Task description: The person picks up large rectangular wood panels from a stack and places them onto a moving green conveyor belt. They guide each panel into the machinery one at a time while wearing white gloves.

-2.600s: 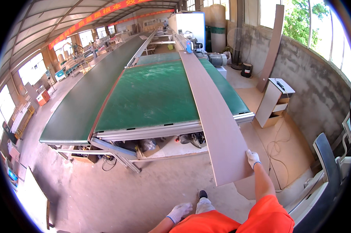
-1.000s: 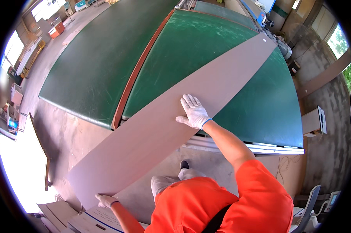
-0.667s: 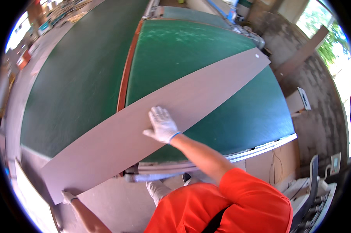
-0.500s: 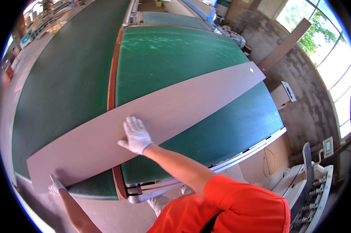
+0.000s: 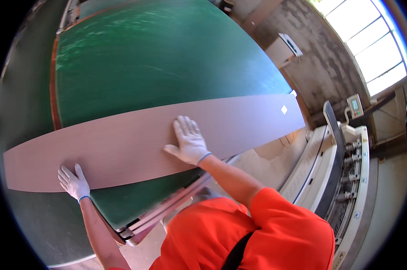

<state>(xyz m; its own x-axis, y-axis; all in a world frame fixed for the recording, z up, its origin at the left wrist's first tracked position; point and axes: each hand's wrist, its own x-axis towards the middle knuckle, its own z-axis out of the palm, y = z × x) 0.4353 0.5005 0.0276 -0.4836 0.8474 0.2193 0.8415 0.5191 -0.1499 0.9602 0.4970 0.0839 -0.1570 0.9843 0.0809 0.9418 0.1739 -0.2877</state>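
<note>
A long pinkish-grey board (image 5: 136, 139) lies across the green conveyor belt (image 5: 145, 63), its right end reaching over the belt's near right edge. That end bears a small white diamond-shaped label (image 5: 284, 109). My left hand (image 5: 74, 182), in a white glove, rests on the board's near edge toward its left end, thumb apart from the fingers. My right hand (image 5: 188, 141), gloved the same way, lies flat on the board right of its middle with the fingers stretched out. Neither hand is wrapped round the board.
A darker green belt (image 5: 23, 99) runs along the left, beyond a reddish-brown strip (image 5: 53, 85). A white machine with a row of fittings (image 5: 347, 180) stands at the right, below a small control panel (image 5: 354, 106). A white box (image 5: 282, 50) is by the wall.
The board has shifted nearer to me and turned, its right end now past the belt edge. My left hand has moved from the board's left end corner onto its near edge. The view has swung right.
</note>
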